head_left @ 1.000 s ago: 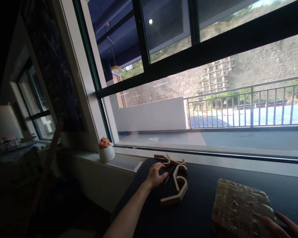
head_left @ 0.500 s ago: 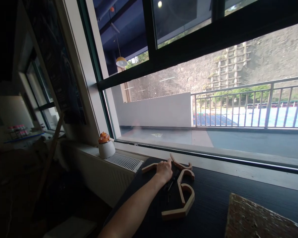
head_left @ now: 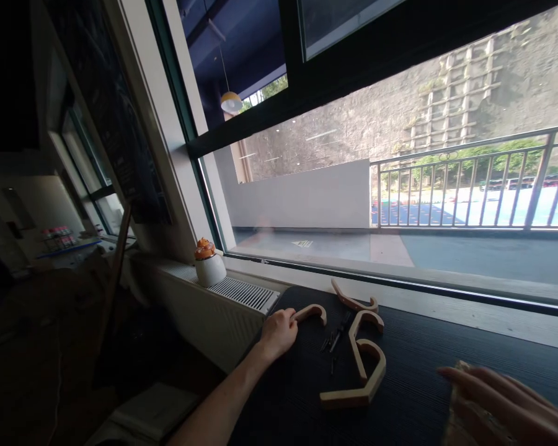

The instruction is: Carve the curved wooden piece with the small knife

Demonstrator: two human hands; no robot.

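My left hand [head_left: 279,334] is closed around the straight end of a curved wooden hook [head_left: 314,311], whose bent end points right on the black table. Small dark screws [head_left: 337,337] lie to the right of it. Beyond them, three more wooden hooks sit on the table: one near the window [head_left: 356,302], one in the middle [head_left: 356,347] and one closest to me [head_left: 351,396]. At the lower right my right hand [head_left: 506,396] is stretched over a rough, weathered wooden board [head_left: 456,409], covering most of it. Its fingers are extended and somewhat blurred.
A black table [head_left: 413,359] stands against the window sill [head_left: 506,331]. To its left is a white radiator [head_left: 232,322] carrying a white jar with an orange top [head_left: 210,265]. A leaning wooden pole [head_left: 116,272] stands in the dark area further left.
My left hand has moved left and nearer, from over the hook's curve to its straight end. My right hand has come into view over the rough board. The view has shifted slightly.
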